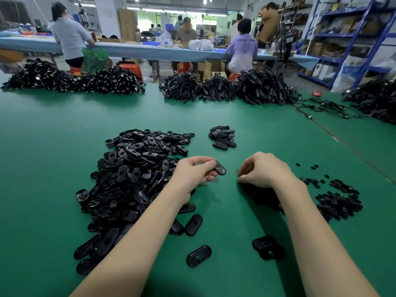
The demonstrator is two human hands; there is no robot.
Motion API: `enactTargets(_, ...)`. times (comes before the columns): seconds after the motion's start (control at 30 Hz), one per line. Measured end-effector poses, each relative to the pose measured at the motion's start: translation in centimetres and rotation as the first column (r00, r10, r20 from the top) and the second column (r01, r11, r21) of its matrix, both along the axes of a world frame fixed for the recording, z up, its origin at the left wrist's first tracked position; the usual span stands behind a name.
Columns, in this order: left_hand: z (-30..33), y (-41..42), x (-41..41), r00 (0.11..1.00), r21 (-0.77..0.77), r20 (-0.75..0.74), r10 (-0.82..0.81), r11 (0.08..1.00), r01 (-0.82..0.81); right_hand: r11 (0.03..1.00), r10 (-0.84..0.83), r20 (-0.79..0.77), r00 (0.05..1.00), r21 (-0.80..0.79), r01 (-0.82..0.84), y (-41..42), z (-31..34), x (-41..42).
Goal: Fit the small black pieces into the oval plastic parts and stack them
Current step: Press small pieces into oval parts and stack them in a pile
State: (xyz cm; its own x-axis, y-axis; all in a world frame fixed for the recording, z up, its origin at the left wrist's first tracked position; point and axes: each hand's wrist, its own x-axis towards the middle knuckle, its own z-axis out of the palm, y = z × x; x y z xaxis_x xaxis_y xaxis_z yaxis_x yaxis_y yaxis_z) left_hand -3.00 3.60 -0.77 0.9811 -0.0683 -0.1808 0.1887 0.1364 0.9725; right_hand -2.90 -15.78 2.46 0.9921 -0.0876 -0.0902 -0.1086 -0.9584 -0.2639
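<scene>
Green table [64,129]; left hand [192,174] pinches oval part [219,169]; right hand [263,170] curled.

Green table [64,125], heap of oval parts [137,168], small black pieces [338,202] (right side), cable bundles [263,88]

Faint lettering on purple shirt [244,47] back, too blurred to read

A single wide-angle head view looks forward and down from just above the person's forearms. The green surface [64,125] fills the near and middle field; it faces across it toward a far workbench [137,50], with shelving [342,35] at right.
</scene>
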Motion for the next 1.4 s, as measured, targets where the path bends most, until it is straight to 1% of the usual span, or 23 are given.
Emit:
enactTargets(0.1, 0.0, 0.2, 0.0, 1.0, -0.01, -0.003, 0.0, 1.0, 0.0, 0.999, -0.025, 0.001, 1.0, 0.02, 0.025, 0.1, 0.0, 0.0)
enactTargets(0.23, -0.1, 0.2, 0.1, 1.0, -0.059, -0.002, 0.013, 0.998, -0.013, 0.999, -0.018, -0.003, 1.0, 0.033, 0.018, 0.3, -0.3, -0.1)
enactTargets(0.4, -0.1, 0.3, 0.1, 1.0, -0.086, -0.01, 0.018, 0.996, -0.019, 0.991, -0.001, 0.032, 0.999, 0.132, -0.003, 0.2, -0.8, 0.2)
enactTargets(0.57, -0.1, 0.4, 0.2, 0.997, -0.148, -0.061, 0.039, 0.988, -0.048, 0.993, 0.019, 0.031, 0.999, 0.118, -0.023, 0.0, -1.1, 0.5)
enactTargets(0.7, 0.0, 0.6, 0.2, 0.996, -0.179, -0.066, 0.052, 0.982, -0.063, 0.994, 0.026, 0.035, 0.999, 0.108, -0.03, 0.1, -1.2, 0.6)
enactTargets(0.83, -0.1, 0.8, 0.2, 0.998, -0.16, -0.063, 0.013, 0.987, -0.023, 0.989, -0.001, 0.102, 0.995, 0.15, -0.015, -0.2, -1.0, 0.4)
enactTargets(0.9, 0.0, 0.9, 0.3, 0.998, -0.154, -0.054, 0.017, 0.988, -0.025, 0.976, 0.0, 0.145, 0.989, 0.215, -0.032, -0.1, -0.8, 0.5)
enactTargets(0.93, 0.0, 0.9, 0.3, 0.999, -0.151, -0.047, 0.026, 0.988, -0.032, 0.956, -0.002, 0.163, 0.987, 0.289, -0.045, 0.1, -0.7, 0.4)
enactTargets(0.97, 0.0, 1.0, 0.3, 0.999, -0.147, -0.04, 0.031, 0.988, -0.037, 0.917, -0.009, 0.171, 0.985, 0.395, -0.06, 0.4, -0.6, 0.3)
enactTargets(1.0, 0.1, 1.0, 0.4, 0.999, -0.141, -0.032, 0.033, 0.989, -0.037, 0.851, -0.015, 0.165, 0.986, 0.519, -0.074, 0.7, -0.4, 0.1)
enactTargets(1.03, 0.1, 1.0, 0.4, 0.999, -0.136, -0.026, 0.032, 0.99, -0.035, 0.766, -0.017, 0.147, 0.989, 0.637, -0.081, 1.0, -0.1, 0.0)
enactTargets(1.07, 0.1, 0.9, 0.4, 0.999, -0.136, -0.023, 0.03, 0.99, -0.033, 0.678, -0.016, 0.128, 0.992, 0.73, -0.083, 1.3, 0.1, -0.2)
enactTargets(1.1, 0.1, 0.9, 0.3, 0.999, -0.142, -0.022, 0.028, 0.989, -0.03, 0.609, -0.011, 0.114, 0.993, 0.789, -0.083, 1.6, 0.3, -0.3)
enactTargets(1.13, 0.1, 0.9, 0.3, 0.999, -0.152, -0.022, 0.025, 0.988, -0.028, 0.565, -0.005, 0.103, 0.995, 0.821, -0.082, 1.8, 0.4, -0.4)
enactTargets(1.23, -0.1, 0.9, 0.1, 1.0, -0.175, 0.006, 0.021, 0.984, -0.02, 0.492, 0.009, 0.075, 0.997, 0.868, -0.07, 2.2, 0.3, -0.6)
enactTargets(1.3, -0.1, 1.0, 0.1, 0.999, -0.174, 0.049, 0.023, 0.985, -0.014, 0.47, 0.021, 0.074, 0.997, 0.879, -0.075, 2.3, 0.1, -0.6)
enactTargets(1.4, -0.1, 1.0, 0.1, 0.99, -0.159, 0.133, 0.039, 0.987, -0.018, 0.466, 0.038, 0.079, 0.996, 0.88, -0.088, 2.4, 0.0, -0.5)
